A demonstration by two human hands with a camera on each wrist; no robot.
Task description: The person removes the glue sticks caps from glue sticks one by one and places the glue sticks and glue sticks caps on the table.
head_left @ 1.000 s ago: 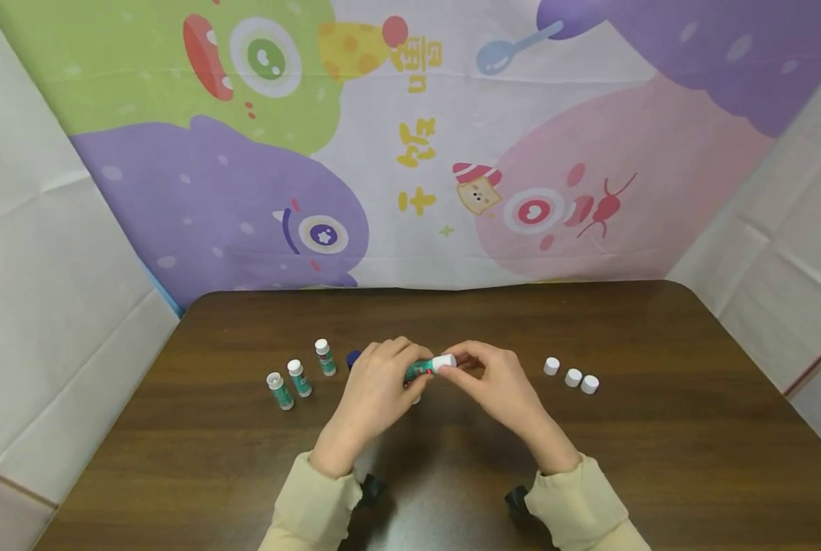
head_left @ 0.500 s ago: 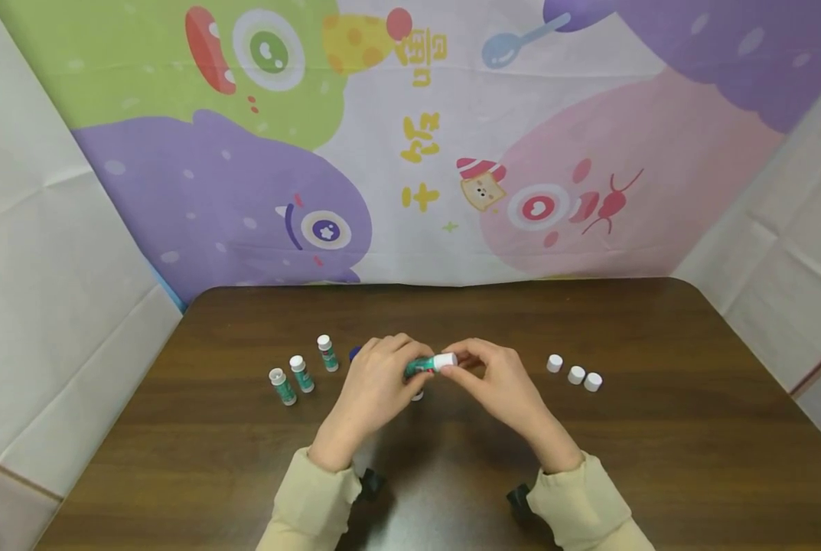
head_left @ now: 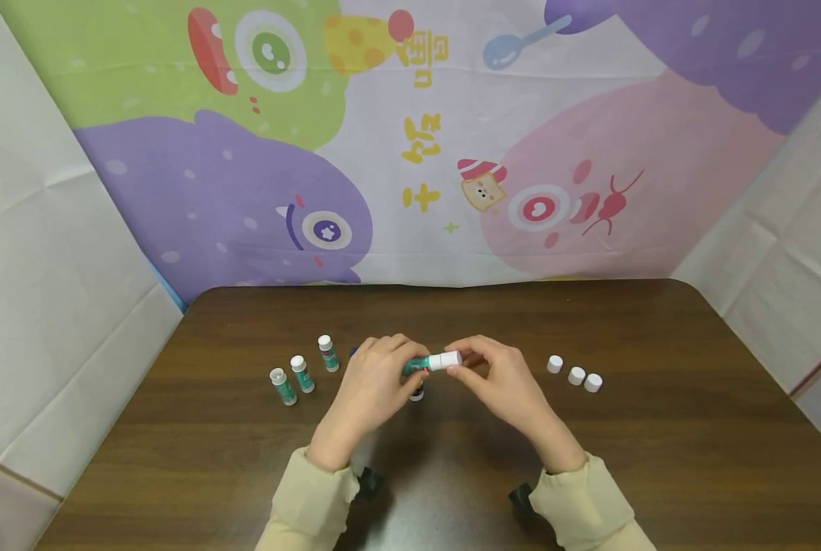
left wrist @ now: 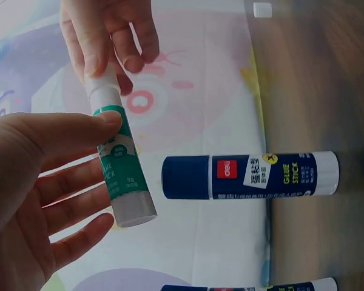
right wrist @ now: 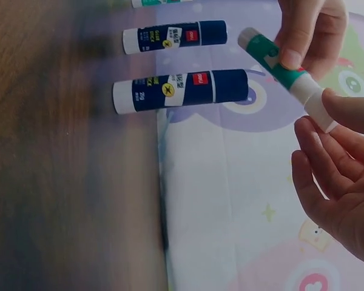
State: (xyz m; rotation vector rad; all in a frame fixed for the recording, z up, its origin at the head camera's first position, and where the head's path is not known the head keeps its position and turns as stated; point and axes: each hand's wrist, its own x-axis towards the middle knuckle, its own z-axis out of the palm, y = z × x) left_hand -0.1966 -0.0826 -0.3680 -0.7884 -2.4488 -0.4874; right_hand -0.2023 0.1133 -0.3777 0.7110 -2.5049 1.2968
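Observation:
My left hand (head_left: pixel 376 379) grips a green-labelled glue stick (left wrist: pixel 124 160) by its body, thumb across the label. At its other end, my right hand (head_left: pixel 500 383) pinches the white cap (head_left: pixel 453 359) between thumb and fingers. A seam shows between the cap and the white neck (head_left: pixel 435 362); whether the two still overlap, I cannot tell. The glue stick is held tilted above the table. Below and behind it a navy glue stick (left wrist: pixel 249 176) stands upright on its white base. A second navy glue stick (right wrist: pixel 176 37) stands beside that one, mostly hidden by my left hand in the head view.
Left on the brown table (head_left: pixel 451 306) stand three green glue sticks (head_left: pixel 302 374), the nearest with an open-looking top. To the right sit three loose white caps (head_left: pixel 576 376). A cartoon-printed cloth (head_left: pixel 410 245) hangs behind the table's far edge.
My right hand has shifted slightly right with the cap, and more white now shows between the cap and the green label. The left hand stays nearly in place.

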